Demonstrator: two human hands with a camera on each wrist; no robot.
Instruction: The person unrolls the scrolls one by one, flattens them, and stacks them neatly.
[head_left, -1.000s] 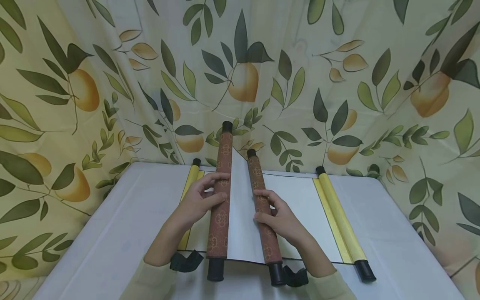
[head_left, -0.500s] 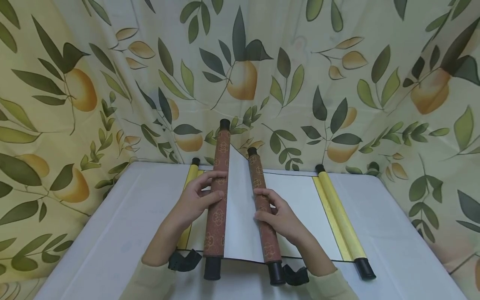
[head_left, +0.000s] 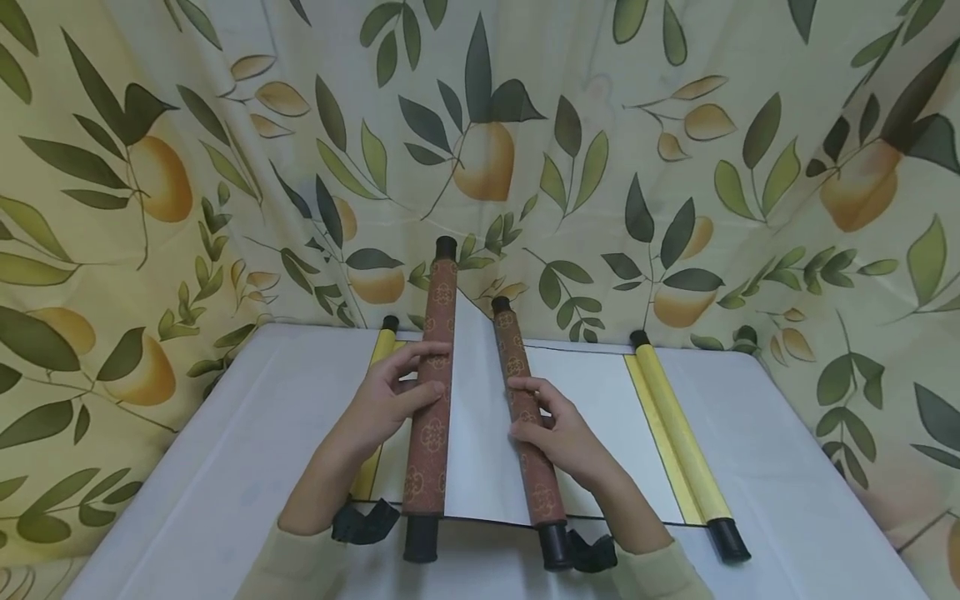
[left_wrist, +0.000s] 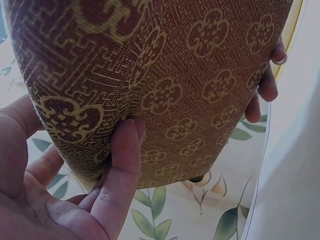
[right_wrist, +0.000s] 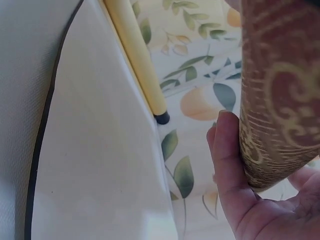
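1. Two long rolls covered in reddish-brown brocade with gold flower patterns and black end caps, the left brown roll [head_left: 430, 433] and the right brown roll [head_left: 542, 483], lie directly between the person's hands, long axes running away from the body, closer together at the far ends.
2. The left hand [head_left: 386, 404] pinches the left brown roll from its outer side, thumb on the near face, fingers further up.
3. The right hand [head_left: 561, 435] grips the right brown roll the same way, from its right side.
4. A plain white sheet [head_left: 487, 433] spans the gap between the rolls. Their far ends appear tilted up.
5. Beneath, a dark-edged white panel [head_left: 600, 417] lies on the white bench [head_left: 802, 450], with a yellow roll with black caps at each side; the right yellow roll [head_left: 684, 433] is well apart from both hands, the left yellow roll [head_left: 383, 344] partly behind the left hand.
6. Whether sheet and panel join, I cannot tell.
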